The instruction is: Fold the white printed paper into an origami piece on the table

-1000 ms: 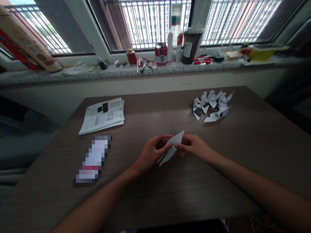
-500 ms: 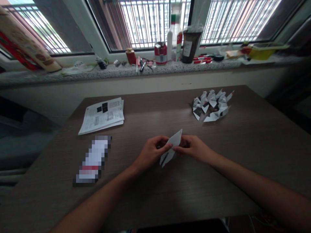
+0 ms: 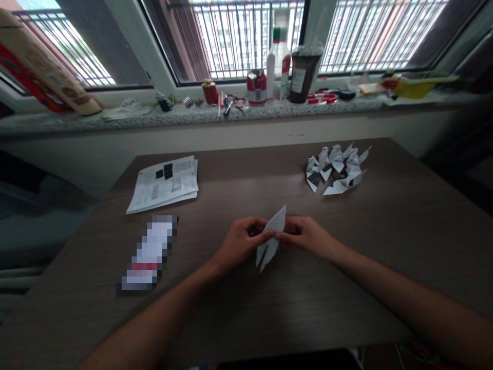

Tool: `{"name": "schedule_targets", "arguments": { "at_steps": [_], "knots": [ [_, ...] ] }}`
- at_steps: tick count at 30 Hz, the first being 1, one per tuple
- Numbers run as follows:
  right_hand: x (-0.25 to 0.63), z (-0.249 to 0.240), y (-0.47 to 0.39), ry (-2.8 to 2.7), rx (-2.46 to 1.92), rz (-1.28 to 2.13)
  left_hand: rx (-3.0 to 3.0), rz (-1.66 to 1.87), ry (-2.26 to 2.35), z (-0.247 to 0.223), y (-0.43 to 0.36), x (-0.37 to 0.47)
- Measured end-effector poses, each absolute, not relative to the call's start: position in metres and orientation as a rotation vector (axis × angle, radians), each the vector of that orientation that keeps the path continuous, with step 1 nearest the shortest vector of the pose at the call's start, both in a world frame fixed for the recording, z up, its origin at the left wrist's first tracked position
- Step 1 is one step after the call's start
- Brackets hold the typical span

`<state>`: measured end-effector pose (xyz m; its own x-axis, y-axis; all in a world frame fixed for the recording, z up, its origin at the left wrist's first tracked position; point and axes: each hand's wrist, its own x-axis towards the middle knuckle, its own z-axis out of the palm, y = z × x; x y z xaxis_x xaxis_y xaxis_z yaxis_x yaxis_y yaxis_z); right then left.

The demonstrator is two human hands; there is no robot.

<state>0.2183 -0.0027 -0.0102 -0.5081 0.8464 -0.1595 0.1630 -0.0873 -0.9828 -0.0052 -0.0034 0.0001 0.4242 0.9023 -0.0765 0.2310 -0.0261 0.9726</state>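
Note:
A folded white paper piece (image 3: 276, 222), pointed at the top and split into two narrow points at the bottom, is held above the table (image 3: 215, 308). My left hand (image 3: 245, 237) pinches it from the left, thumb across its front. From the other side my right hand (image 3: 304, 234) pinches its edge, the thumb tip near the left thumb. The other fingers of both hands are partly hidden behind the paper. Beyond my right hand, a cluster of folded paper figures (image 3: 338, 163) with pointed tips sits on the table.
Printed sheets (image 3: 179, 187) lie at the back left, with a phone-shaped pixelated object (image 3: 148, 254) in front of them. Along the stone windowsill (image 3: 134, 122) stand a red can (image 3: 256, 87), a dark cup (image 3: 302, 77), bottles (image 3: 273, 69), red-handled scissors (image 3: 323, 97) and a yellow container (image 3: 416, 88).
The folded paper has turned slightly more upright, its lower points shifting right and down. Both hands keep their pinch on it. The camera view has shifted slightly.

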Motion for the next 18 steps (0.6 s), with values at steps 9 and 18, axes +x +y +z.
{"name": "schedule_targets", "arguments": {
  "at_steps": [9, 18],
  "knots": [
    [0.2218, -0.0156, 0.0009, -1.598, -1.116, 1.687, 1.447, 0.741, 0.982, -0.0003, -0.002, -0.0066],
    [0.2285, -0.0112, -0.0007, -1.786, -1.236, 1.093, 1.403, 0.812, 1.085, -0.0018, -0.0021, -0.0107]
  ]
}}
